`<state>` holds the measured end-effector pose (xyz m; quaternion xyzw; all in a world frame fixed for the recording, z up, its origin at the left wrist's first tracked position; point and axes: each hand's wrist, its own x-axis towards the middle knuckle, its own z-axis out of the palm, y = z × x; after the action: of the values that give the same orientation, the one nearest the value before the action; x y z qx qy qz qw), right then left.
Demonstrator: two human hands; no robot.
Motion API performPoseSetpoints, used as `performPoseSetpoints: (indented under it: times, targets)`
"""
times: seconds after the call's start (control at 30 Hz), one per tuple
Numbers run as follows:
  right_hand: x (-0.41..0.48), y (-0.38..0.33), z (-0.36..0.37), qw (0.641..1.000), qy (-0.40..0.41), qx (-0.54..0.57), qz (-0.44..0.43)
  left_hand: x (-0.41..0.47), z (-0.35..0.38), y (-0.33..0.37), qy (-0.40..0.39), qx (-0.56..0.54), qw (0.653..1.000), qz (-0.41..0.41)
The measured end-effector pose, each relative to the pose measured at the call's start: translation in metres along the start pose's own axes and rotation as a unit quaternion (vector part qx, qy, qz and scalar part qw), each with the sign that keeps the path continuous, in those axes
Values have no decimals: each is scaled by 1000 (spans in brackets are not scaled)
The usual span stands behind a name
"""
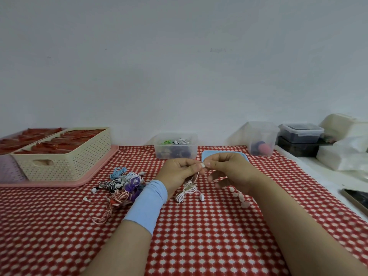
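Note:
Above the red patterned tablecloth [199, 236], my left hand [179, 172] pinches a white earbud [203, 165] at its fingertips. My right hand [229, 170] pinches the same earbud from the other side. The white earphone cable [187, 192] hangs from my left hand and lies coiled on the cloth, with its second bud [201, 197] lying beside the coil. A row of small pale foam ear covers [240, 197] lies on the cloth under my right wrist. My left wrist wears a light blue band.
A pile of tangled coloured earphones [121, 186] lies left of my hands. Behind stand a clear tub of earphones [176, 145], a blue lid [207, 154], another clear tub [261, 139], dark lidded boxes [301, 139] and a cream basket [63, 154] on a pink tray. A phone [356, 200] lies right.

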<state>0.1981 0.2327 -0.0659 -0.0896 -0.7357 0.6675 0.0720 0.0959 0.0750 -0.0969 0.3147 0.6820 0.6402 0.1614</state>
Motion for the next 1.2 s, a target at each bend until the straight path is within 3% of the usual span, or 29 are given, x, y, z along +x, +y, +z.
performPoseSetpoints:
  times: [0.37,0.57,0.63,0.7,0.8,0.9,1.03,1.2]
  targets:
    - [-1,-5,-1,986,40,-129,-93,1,1,2,12,53,998,-20]
    - [1,-4,-5,978,54,-183,-89,0,1,5,37,72,997,-15]
    - [3,-2,-16,958,92,-261,-82,0,0,6,28,100,995,1]
    - [5,-2,-29,914,109,-388,-41,0,-2,6,30,171,985,16]
    - [2,-2,-39,871,68,-483,63,2,-5,4,36,222,974,18]
    - [2,-1,-40,852,13,-511,111,3,-8,3,35,250,968,11]
    - [4,-1,-36,862,6,-501,78,2,-12,4,22,277,960,17]
    - [6,0,-19,905,4,-425,11,2,-15,5,22,338,941,11]
